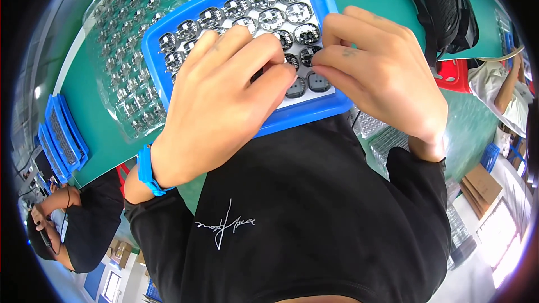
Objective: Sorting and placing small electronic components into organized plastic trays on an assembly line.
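A blue tray (300,118) lies before me on the green table, lined with a white sheet. Rows of round black housings (307,33) with small metal and white parts fill it. Two plainer dark grey housings (318,81) sit in the row nearest me. My left hand (222,98), with a blue wristband, reaches over the tray, thumb and forefinger pressed together at a housing near the front right. Beside it, my right hand (387,70) pinches over the neighbouring housing at the right edge. Whatever lies between either hand's fingertips is hidden or too small to make out.
Left of the tray, a clear plastic blister tray (123,73) holds many small metal parts. Blue trays (62,134) are at the table's left edge. A black backpack (443,11) lies at the far right, near a red stool (453,76). Another person (98,221) is at the left.
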{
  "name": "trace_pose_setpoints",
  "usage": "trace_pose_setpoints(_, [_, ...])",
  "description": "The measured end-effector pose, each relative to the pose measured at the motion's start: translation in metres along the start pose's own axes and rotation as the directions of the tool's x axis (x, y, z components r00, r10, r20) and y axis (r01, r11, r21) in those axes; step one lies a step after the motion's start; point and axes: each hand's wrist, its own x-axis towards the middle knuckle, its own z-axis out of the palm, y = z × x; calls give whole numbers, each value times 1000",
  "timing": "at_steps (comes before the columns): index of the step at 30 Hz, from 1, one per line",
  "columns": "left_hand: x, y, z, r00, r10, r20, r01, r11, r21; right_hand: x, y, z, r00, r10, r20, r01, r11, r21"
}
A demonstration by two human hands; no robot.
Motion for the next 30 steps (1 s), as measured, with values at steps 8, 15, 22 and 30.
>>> trace_pose_setpoints(8, [0,4,8,999,-40,-28,40,999,5,-2,2,3,1000,-8,-8,8,1000,-18])
trace_pose_setpoints(15, [-11,-4,-31,936,-313,-160,304,950,-76,-10,3,-8,984,151,-91,-141,984,106])
trace_pose_setpoints(22, [-71,-36,-38,501,-863,-70,785,487,-384,-18,3,13,835,550,-1,-505,769,392])
trace_pose_setpoints(30, [-45,-114,-48,585,-811,-12,655,482,-582,40,68,26,868,490,-77,-394,775,495])
